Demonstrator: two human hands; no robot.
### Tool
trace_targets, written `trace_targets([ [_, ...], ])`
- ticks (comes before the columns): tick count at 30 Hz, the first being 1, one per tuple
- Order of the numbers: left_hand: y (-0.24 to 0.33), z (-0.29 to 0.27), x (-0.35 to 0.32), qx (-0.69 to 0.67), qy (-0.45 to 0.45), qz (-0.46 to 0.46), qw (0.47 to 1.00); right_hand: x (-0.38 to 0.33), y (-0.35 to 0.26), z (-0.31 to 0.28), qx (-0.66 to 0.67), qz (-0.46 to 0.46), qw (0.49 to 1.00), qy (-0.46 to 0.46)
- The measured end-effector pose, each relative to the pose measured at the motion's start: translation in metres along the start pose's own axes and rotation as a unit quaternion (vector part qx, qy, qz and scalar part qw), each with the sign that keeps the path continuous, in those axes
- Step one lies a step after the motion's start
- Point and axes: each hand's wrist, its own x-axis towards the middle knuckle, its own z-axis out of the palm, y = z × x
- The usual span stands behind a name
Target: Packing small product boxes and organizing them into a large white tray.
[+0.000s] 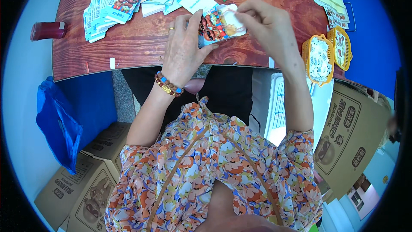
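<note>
Over the near edge of a red-brown wooden table, a person's left hand clasps a cartoon-printed packet between thumb and fingers, while the right hand appears to pinch the rim of a white rounded piece at its right end. The packet looks light, thin and easily creased, best held by its edges; its long axis runs left to right, the right end angled slightly far.

A hand could pass along the reddish surface left of the left hand, where card piles block the far side. Two yellow baskets obstruct the right edge, beside the right forearm.
</note>
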Motion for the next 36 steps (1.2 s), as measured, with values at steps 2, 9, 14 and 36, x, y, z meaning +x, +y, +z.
trace_targets([
  [2,0.002,0.001,0.002,-0.012,-0.005,0.001,1.000,-0.004,-0.003,0.001,0.000,-0.008,1.000,-0.012],
  [9,-0.003,0.002,-0.001,-0.012,0.012,-0.004,1.000,-0.030,-0.003,0.022,0.155,0.014,0.987,-0.031],
  [14,-0.009,-0.003,-0.006,-0.049,0.014,-0.022,0.998,-0.035,0.034,-0.009,0.141,0.112,0.975,0.133],
  [36,0.017,0.012,-0.004,-0.066,-0.036,0.008,0.997,-0.046,0.009,-0.001,-0.053,-0.094,0.989,0.101],
])
